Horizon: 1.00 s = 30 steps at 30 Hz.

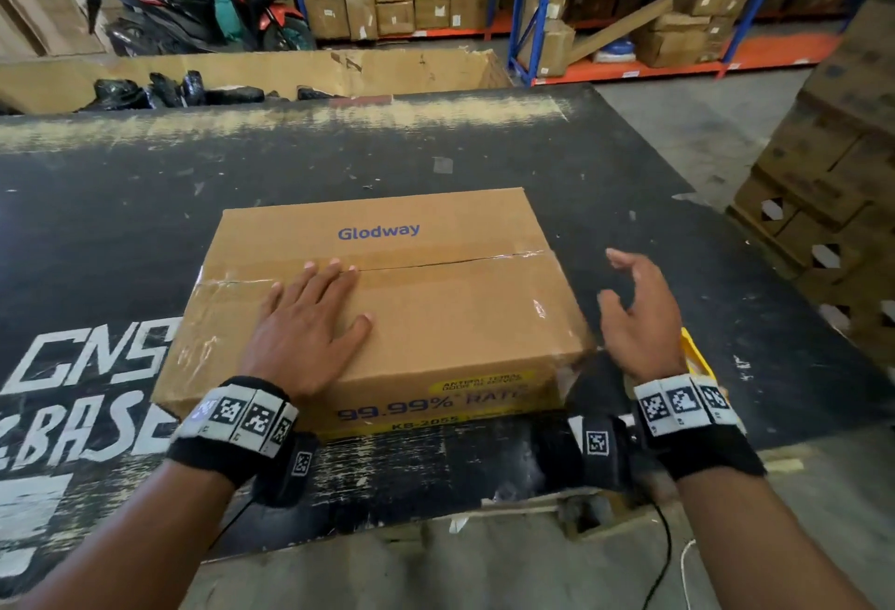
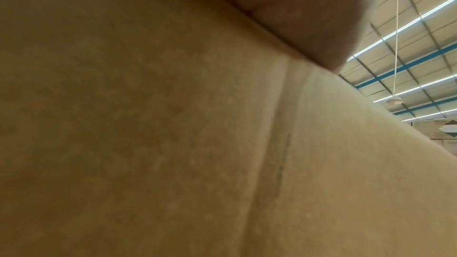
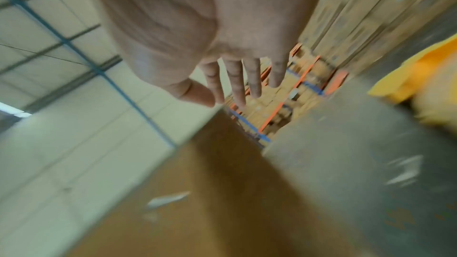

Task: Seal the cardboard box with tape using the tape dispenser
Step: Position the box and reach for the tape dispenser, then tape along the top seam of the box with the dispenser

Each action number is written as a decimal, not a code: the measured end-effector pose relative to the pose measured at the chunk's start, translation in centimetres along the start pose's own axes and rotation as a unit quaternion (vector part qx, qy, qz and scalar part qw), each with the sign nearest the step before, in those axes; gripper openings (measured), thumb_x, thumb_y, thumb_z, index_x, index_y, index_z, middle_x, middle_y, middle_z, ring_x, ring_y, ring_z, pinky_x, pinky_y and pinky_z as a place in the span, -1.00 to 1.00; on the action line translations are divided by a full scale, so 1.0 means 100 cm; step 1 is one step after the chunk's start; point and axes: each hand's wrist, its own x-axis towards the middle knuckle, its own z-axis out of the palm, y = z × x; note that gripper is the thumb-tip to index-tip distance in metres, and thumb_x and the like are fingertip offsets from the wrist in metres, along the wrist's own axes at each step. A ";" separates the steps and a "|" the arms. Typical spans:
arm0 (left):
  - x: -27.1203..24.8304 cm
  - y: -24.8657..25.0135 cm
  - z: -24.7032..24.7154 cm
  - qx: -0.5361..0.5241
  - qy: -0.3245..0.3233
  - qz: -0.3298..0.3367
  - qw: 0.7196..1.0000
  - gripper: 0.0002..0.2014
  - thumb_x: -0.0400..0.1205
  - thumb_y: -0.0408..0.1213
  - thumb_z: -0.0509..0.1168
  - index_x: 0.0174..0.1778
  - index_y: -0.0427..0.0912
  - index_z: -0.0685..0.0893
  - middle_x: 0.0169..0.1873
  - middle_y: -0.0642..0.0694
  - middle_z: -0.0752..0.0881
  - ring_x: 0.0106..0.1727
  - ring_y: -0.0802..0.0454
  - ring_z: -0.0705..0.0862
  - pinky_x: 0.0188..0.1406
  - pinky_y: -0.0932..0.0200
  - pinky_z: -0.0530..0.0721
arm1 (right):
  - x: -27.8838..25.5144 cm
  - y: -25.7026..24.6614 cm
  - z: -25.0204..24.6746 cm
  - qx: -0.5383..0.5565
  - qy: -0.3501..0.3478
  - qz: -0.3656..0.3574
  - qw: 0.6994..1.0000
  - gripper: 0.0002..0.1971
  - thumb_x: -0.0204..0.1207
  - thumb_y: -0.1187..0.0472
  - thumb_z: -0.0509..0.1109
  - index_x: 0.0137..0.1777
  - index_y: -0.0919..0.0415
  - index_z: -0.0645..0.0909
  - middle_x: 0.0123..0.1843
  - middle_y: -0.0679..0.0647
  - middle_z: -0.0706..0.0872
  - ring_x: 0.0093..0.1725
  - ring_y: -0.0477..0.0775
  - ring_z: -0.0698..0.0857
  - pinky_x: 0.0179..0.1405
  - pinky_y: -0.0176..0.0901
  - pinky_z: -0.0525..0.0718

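Observation:
A brown cardboard box (image 1: 436, 309) printed "Glodway" lies on the black table (image 1: 121, 222). Its top flaps meet at a seam (image 1: 460, 263) that gapes slightly toward the right, and wrinkled clear tape covers its left end. My left hand (image 1: 315, 309) lies flat on the box top with straight, spread fingers that reach the seam. The left wrist view shows only the cardboard (image 2: 173, 124) and my hand (image 2: 309, 17) pressed against it. My right hand (image 1: 629, 299) hovers empty just off the box's right side, fingers loosely spread (image 3: 237, 85). A yellow object (image 1: 697, 357) sits partly hidden under that wrist; I cannot tell what it is.
Beyond the table's far edge stands a large open carton (image 1: 387, 71) holding black wrapped bundles. Stacked cartons (image 1: 833, 202) rise at the right. Blue and orange racks (image 1: 629, 3) full of boxes and parked motorbikes (image 1: 193, 3) line the back. A cable (image 1: 663, 551) hangs at the near edge.

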 end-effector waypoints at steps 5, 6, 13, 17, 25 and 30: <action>0.001 0.001 -0.002 -0.005 -0.005 -0.010 1.000 -0.22 0.62 0.40 -0.22 0.77 0.16 0.08 0.79 0.09 0.11 0.80 0.00 0.04 0.75 -0.22 0.01 | 0.000 0.108 -0.024 -0.211 -0.055 0.224 0.950 -0.29 0.51 0.12 0.38 0.66 0.28 0.33 0.58 0.38 0.47 0.54 0.48 0.45 0.49 0.35 0.46; 0.000 0.002 -0.003 -0.006 -0.005 -0.012 1.000 -0.21 0.61 0.40 -0.21 0.77 0.16 0.09 0.79 0.10 0.11 0.80 0.00 0.05 0.75 -0.22 0.02 | -0.002 0.118 -0.023 -0.227 -0.085 0.239 0.940 -0.24 0.49 0.12 0.41 0.68 0.30 0.28 0.58 0.41 0.46 0.53 0.49 0.46 0.47 0.34 0.48; -0.001 0.002 -0.005 -0.009 -0.005 -0.016 1.000 -0.20 0.60 0.44 -0.21 0.77 0.17 0.08 0.78 0.10 0.14 0.80 0.01 0.06 0.75 -0.22 0.04 | 0.009 0.143 -0.027 -0.215 -0.091 0.258 0.938 -0.54 0.52 0.11 0.45 0.31 0.32 0.44 0.31 0.47 0.68 0.30 0.52 0.69 0.16 0.21 0.64; -0.001 0.004 -0.006 -0.008 0.003 -0.022 1.000 -0.19 0.60 0.45 -0.19 0.76 0.17 0.12 0.78 0.09 0.16 0.79 0.01 0.08 0.74 -0.21 0.07 | 0.005 0.138 -0.037 -0.124 -0.074 0.204 0.968 -0.56 0.53 0.09 0.48 0.23 0.27 0.37 0.12 0.43 0.74 0.16 0.51 0.72 -0.01 0.13 0.58; -0.001 0.008 -0.007 -0.018 0.013 -0.041 0.999 -0.20 0.58 0.43 -0.13 0.74 0.17 0.18 0.76 0.11 0.22 0.79 0.03 0.12 0.74 -0.17 0.07 | 0.043 0.039 -0.076 0.130 0.008 0.071 0.989 -0.51 0.48 0.08 0.54 0.33 0.07 0.41 -0.17 -0.09 0.63 -0.06 0.13 0.73 0.02 0.06 0.66; -0.002 0.010 -0.009 -0.021 -0.002 -0.045 0.999 -0.20 0.58 0.43 -0.15 0.76 0.20 0.12 0.77 0.13 0.17 0.79 0.07 0.07 0.75 -0.15 0.02 | 0.085 -0.056 -0.042 0.132 -0.132 -0.123 0.975 -0.47 0.45 0.06 0.53 0.37 -0.06 0.41 -0.26 -0.03 0.64 -0.30 0.02 0.65 -0.18 0.03 0.65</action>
